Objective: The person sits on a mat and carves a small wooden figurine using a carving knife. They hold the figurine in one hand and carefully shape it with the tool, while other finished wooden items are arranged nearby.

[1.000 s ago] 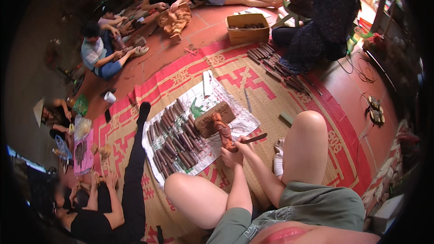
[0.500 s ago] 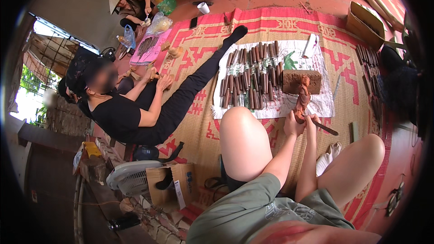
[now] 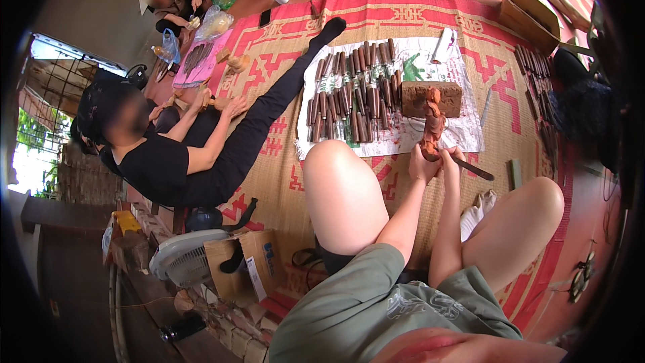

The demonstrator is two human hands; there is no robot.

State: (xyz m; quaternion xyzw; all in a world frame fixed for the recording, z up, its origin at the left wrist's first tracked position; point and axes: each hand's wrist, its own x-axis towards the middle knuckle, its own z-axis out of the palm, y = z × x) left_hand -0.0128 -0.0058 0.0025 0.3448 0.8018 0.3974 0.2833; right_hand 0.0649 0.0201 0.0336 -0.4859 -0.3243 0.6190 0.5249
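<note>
A reddish-brown carved wooden figurine [image 3: 434, 124] stands tilted away from me, its upper part in front of a brown block [image 3: 414, 99]. Fingers of my left hand [image 3: 422, 167] are closed round its base. My right hand [image 3: 451, 160] is at the base too, closed on a dark carving tool [image 3: 476, 169] whose long end sticks out to the right. The tool's other end is hidden by the hand and figurine. Beyond my knees, rows of wooden-handled carving tools [image 3: 356, 97] lie on a white printed sheet [image 3: 467, 94].
More handled tools [image 3: 534, 67] lie at the mat's right edge, near a brown box [image 3: 531, 17]. To my left a person in black [image 3: 154, 161] works on a wooden piece, one leg stretched across the mat [image 3: 269, 107]. A fan [image 3: 181, 259] and cardboard box [image 3: 242, 262] are at lower left.
The whole view has shifted, so things appear further left and higher. My hands remain at the figurine's base with the tool. The figurine looks more upright than before.
</note>
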